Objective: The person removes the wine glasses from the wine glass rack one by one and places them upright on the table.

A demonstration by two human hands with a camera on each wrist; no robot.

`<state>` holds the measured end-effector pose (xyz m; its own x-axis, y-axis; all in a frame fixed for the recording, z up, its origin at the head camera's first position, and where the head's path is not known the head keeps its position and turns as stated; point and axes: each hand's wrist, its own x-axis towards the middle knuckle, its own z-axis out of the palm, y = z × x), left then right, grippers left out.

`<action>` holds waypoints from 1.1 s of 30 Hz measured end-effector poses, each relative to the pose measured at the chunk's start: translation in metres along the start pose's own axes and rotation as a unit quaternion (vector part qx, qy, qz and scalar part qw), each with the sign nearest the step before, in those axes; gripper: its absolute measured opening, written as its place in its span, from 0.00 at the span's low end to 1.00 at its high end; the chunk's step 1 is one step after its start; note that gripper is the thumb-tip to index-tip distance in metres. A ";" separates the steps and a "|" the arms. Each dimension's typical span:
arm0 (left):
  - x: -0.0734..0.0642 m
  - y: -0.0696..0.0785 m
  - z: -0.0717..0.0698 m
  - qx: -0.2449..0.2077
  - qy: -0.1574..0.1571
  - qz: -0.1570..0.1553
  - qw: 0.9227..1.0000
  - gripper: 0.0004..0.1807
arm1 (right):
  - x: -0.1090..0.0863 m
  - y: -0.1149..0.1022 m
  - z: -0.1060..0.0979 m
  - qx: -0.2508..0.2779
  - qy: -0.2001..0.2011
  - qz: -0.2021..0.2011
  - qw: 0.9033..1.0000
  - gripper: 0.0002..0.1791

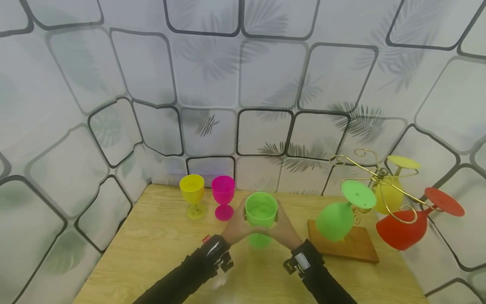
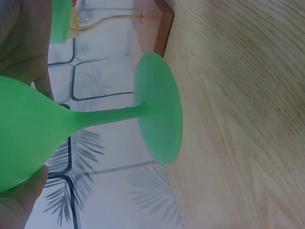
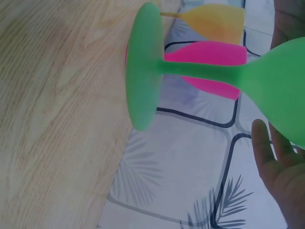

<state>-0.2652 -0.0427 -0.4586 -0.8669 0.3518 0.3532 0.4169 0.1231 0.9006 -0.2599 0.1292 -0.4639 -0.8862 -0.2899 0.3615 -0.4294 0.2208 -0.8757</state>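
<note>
Between both hands, a green plastic goblet [image 1: 260, 213] stands upright with its rim up, near the middle of the table. My left hand [image 1: 237, 226] holds its bowl from the left, and my right hand [image 1: 284, 230] wraps the other side. In the left wrist view the goblet's stem and round foot [image 2: 159, 109] show below the grip, close over the wood. The right wrist view has fingers [image 3: 267, 152] curved along the bowl. Behind to the left stand a yellow goblet [image 1: 192, 191] and a pink goblet [image 1: 223, 191], both upright.
At the right, a gold wire rack [image 1: 381, 174] on a wooden base [image 1: 364, 247] carries upside-down goblets: green [image 1: 336, 221], yellow [image 1: 389, 196] and red [image 1: 404, 230]. A small red tag [image 1: 206, 239] lies by the left wrist. Patterned cloth walls [image 1: 265, 76] enclose the table [image 1: 152, 236].
</note>
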 end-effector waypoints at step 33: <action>-0.074 -0.057 -0.145 0.137 0.244 -0.063 0.958 0.48 | -0.032 0.029 -0.022 -0.016 -0.022 -0.007 1.000 0.52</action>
<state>-0.2641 -0.2103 -0.4996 -0.9116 -0.1499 0.3829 0.2988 0.3980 0.8674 -0.2481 0.1653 -0.4940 -0.8719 -0.3342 0.3579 -0.4475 0.2469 -0.8595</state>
